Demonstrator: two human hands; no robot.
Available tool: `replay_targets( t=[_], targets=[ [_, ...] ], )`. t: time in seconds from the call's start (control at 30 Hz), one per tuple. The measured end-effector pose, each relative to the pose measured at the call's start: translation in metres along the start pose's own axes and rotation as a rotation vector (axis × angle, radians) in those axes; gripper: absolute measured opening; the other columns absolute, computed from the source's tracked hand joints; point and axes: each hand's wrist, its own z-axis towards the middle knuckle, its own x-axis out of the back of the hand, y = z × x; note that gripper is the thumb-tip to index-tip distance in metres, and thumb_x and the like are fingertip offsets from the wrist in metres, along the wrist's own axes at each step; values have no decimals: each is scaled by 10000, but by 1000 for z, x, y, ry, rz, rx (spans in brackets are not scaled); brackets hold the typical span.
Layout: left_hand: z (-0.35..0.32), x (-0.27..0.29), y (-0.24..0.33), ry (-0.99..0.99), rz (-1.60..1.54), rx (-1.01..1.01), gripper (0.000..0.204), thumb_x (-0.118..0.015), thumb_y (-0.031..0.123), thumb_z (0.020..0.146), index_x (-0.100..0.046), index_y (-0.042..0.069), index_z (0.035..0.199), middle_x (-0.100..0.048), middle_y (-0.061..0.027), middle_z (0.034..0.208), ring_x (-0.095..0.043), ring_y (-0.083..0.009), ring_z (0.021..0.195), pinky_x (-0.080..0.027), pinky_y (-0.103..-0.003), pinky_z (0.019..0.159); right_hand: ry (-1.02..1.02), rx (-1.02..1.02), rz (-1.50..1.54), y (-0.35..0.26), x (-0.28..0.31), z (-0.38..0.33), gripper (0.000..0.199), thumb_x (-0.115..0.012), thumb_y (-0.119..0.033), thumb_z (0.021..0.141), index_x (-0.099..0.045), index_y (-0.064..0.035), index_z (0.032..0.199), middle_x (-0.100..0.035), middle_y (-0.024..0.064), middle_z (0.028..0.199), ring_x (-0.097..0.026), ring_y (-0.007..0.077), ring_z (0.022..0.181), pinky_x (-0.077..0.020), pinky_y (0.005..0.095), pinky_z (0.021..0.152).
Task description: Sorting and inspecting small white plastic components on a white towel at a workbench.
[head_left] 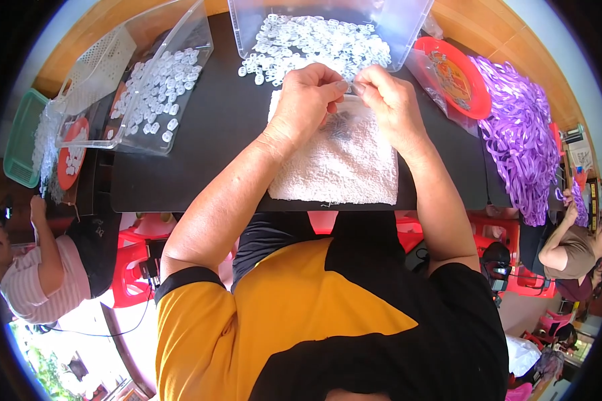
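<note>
My left hand (pixel 309 100) and my right hand (pixel 389 103) meet over the far edge of a white towel (pixel 334 170). Thumb and forefinger are pinched together on each hand, close to one another. Whatever sits between the fingertips is too small to make out. A little cluster of thin greyish pieces (pixel 341 127) lies on the towel just below my hands. Right beyond them, many small white plastic pieces (pixel 314 43) fill the front of a clear plastic bin (pixel 241 27), some spilling onto the dark table (pixel 214 134).
At left, a tilted clear bin (pixel 204 43) holds more white pieces, near a green basket (pixel 23 144). On the right are a red plate (pixel 475 87) with small metallic bits and a heap of purple ribbon (pixel 518 140). Other people work at both sides.
</note>
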Motion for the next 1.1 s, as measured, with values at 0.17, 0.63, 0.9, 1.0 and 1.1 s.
replay_targets(
  t=[0.17,0.63,0.9,1.0,1.1],
  targets=[
    [-1,-1,-3,17,15,-33,102,-642,114,899,-628,14,914,-604,-12,719,-522,-63,590,-403,-204,483,2,28,-29,0,-3,0,61,-618,-55,861,-567,-29,884,-619,143,709,-619,304,638,-455,358,568],
    [-2,-1,-3,9,10,-63,103,-649,113,894,-629,14,909,-592,0,715,-518,-55,591,-392,-199,467,-24,-38,15,-3,0,-1,50,-597,-13,861,-568,-6,900,-638,146,740,-635,274,651,-469,340,587],
    [-4,-3,-5,55,66,-86,84,-644,95,890,-633,11,893,-590,4,702,-515,-53,585,-399,-200,466,-23,-34,28,-1,-5,-2,43,-584,-11,869,-569,-4,909,-635,133,724,-630,223,634,-473,315,585],
    [-5,-5,-7,71,46,-117,71,-638,80,887,-633,10,878,-586,5,691,-512,-55,579,-399,-202,466,-56,-179,199,-3,-9,-2,41,-590,-29,874,-573,6,887,-613,78,681,-583,137,596,-453,278,561],
    [-5,-4,-5,88,36,-92,61,-635,73,885,-633,13,874,-584,1,685,-513,-57,575,-400,-207,467,-43,-277,353,-6,-14,-1,62,-595,-48,878,-582,12,871,-578,29,655,-527,76,582,-426,248,541]
  ],
)
